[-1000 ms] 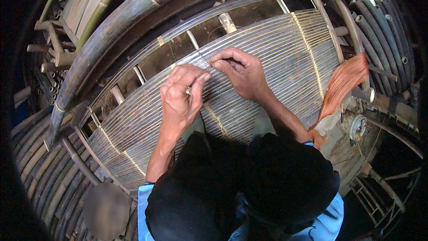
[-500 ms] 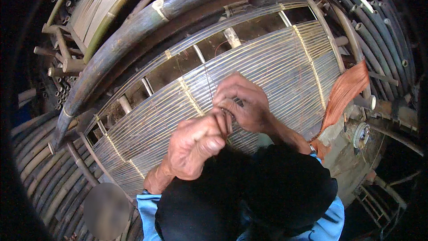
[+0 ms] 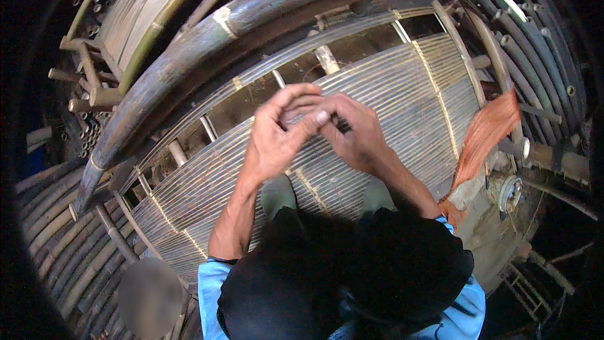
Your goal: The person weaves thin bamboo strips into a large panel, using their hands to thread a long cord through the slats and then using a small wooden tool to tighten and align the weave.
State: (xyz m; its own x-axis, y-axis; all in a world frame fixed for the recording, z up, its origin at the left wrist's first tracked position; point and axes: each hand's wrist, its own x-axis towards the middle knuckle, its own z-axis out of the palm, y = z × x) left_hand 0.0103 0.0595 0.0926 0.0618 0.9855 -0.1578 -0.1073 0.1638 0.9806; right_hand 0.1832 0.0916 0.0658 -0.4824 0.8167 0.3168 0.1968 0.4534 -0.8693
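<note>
My left hand (image 3: pixel 277 135) and my right hand (image 3: pixel 355 132) meet over a slatted bamboo panel (image 3: pixel 390 104) made of thin split strips bound by pale cross ties. The left fingers curl over, with the thumb pressed against the right hand's fingertips. My right fingers are bent inward in a pinch. Whatever lies between the fingertips is hidden, and the fingers are slightly blurred. Below the hands, the strips run lengthwise inside a bamboo frame.
A thick bamboo pole (image 3: pixel 163 72) curves along the far side. An orange-brown fibrous strip (image 3: pixel 484 132) drapes over the frame's right end. Stacked poles (image 3: pixel 69 245) lie left, with more poles (image 3: pixel 535 69) at the right. A round pale object (image 3: pixel 508 192) sits on the right.
My left hand has moved up and away from me, its forearm now stretched out and its fingers turned toward the right hand. The right hand has shifted only slightly, and both hands stay together.
</note>
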